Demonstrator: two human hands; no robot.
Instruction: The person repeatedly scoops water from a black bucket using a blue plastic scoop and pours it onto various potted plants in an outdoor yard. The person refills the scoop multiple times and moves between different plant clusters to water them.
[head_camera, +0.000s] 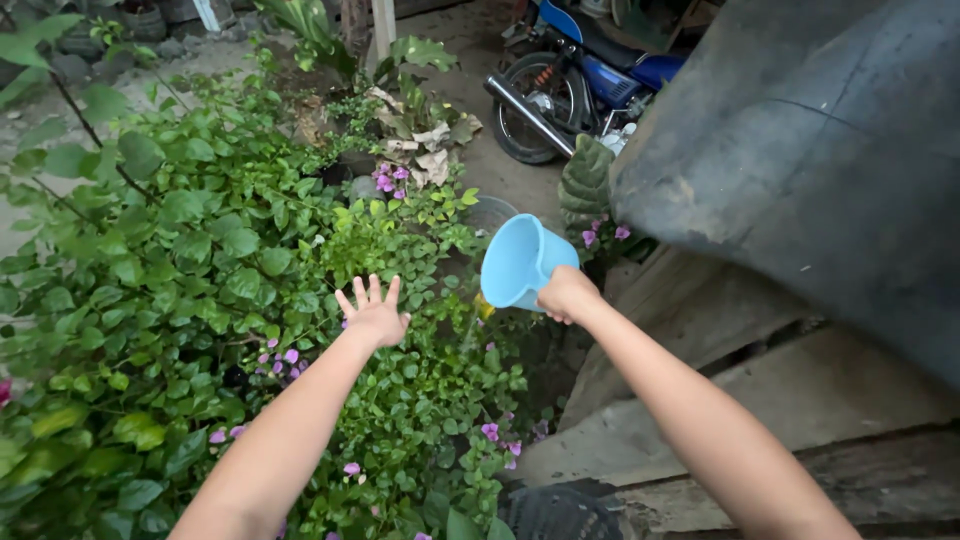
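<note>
Fingers (372, 291) of our left hand (376, 318) fan apart, empty, above the green leafy shrub with small purple flowers (230, 270). Our right hand (566, 294) is closed around the light blue plastic scoop (522, 262), tipped forward over the leaves beside the dark grey tank (820, 150). We judge a loose grip could drop it into the foliage.

We see bare grey concrete ground (500, 160) carrying a blue motorcycle (570, 85), with weathered wooden planks (760, 400) lying alongside.
</note>
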